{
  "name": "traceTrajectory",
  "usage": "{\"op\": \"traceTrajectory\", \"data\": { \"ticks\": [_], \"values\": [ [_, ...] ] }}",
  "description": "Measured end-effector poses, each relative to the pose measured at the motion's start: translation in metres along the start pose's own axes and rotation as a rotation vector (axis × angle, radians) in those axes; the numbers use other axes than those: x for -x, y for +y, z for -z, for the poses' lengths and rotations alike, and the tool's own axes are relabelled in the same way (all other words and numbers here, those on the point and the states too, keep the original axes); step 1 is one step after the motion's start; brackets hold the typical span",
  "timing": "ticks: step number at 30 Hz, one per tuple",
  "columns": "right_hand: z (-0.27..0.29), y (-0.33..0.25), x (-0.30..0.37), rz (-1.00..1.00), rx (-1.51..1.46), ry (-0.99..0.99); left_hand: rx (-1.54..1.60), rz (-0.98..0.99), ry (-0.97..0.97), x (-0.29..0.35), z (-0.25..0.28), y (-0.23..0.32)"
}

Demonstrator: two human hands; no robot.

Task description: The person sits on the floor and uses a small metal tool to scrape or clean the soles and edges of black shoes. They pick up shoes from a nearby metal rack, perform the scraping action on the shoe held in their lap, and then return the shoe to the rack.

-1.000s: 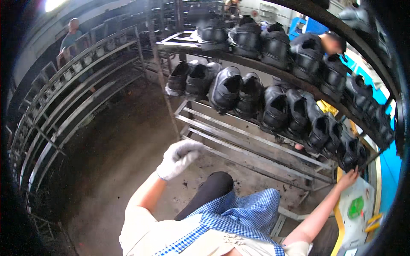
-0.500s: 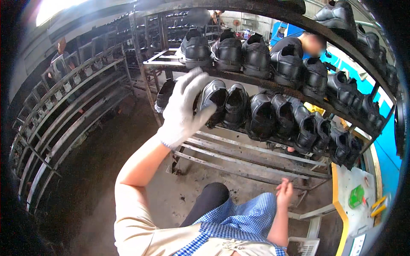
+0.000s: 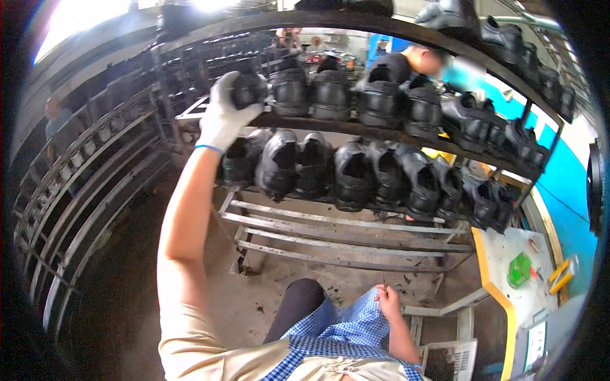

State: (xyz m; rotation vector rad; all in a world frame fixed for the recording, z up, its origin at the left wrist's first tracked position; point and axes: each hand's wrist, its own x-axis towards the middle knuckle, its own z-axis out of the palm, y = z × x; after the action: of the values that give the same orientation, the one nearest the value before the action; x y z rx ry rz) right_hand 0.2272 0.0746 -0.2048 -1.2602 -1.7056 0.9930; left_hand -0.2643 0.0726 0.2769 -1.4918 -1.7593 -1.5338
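My left hand (image 3: 219,117), in a white glove, reaches up to the left end of the rack's middle shelf. Its fingers wrap round the left side of a black shoe (image 3: 249,91), and the thumb crosses the shoe's heel. Whether that shoe still rests on the shelf, I cannot tell. More black shoes (image 3: 289,92) stand beside it in a row, heels toward me. My bare right hand (image 3: 389,301) is low by my blue checked apron (image 3: 356,324). Its fingers are closed on a thin dark stick-like thing (image 3: 384,280), too small to name.
Below, another shelf carries a row of black shoes (image 3: 277,164), above bare metal rails (image 3: 343,235). An upper shelf bar (image 3: 356,20) crosses overhead. Empty-looking racks (image 3: 95,159) stand left. A yellow-edged panel (image 3: 502,273) with a green container (image 3: 520,269) is at right. Another person (image 3: 397,66) is behind the rack.
My left hand has risen from in front of the lower shoes to the middle shelf's end shoe and taken hold of it. The right hand's fingers have closed. The view has shifted.
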Motion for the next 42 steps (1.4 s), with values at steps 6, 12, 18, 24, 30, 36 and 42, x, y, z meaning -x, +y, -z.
{"op": "traceTrajectory", "data": {
  "ticks": [6, 12, 18, 24, 30, 36, 42],
  "values": [
    [0.048, -0.05, -0.012, 0.145, 0.263, 0.278, 0.154, -0.08, 0.162, 0.026, 0.011, -0.025],
    [0.147, -0.192, -0.056, 0.307, -0.432, 0.613, 0.349, -0.256, 0.17, 0.152, -0.019, 0.017],
    [0.26, -0.264, -0.134, 0.627, -0.482, 0.928, 0.565, -0.19, -0.272, 0.314, -0.038, 0.01],
    [0.385, -0.259, -0.201, 0.561, 0.118, 1.259, 0.699, 0.422, -0.579, 0.39, -0.023, 0.036],
    [0.458, -0.258, -0.219, 0.241, 0.608, 1.289, 0.77, 0.617, -0.543, 0.411, -0.01, 0.024],
    [0.451, -0.262, -0.231, 0.068, 0.573, 1.201, 0.763, 0.653, -0.562, 0.406, -0.014, 0.034],
    [0.464, -0.236, -0.263, 0.082, 0.333, 1.24, 0.655, 0.587, -0.644, 0.392, -0.022, 0.054]
  ]
}}
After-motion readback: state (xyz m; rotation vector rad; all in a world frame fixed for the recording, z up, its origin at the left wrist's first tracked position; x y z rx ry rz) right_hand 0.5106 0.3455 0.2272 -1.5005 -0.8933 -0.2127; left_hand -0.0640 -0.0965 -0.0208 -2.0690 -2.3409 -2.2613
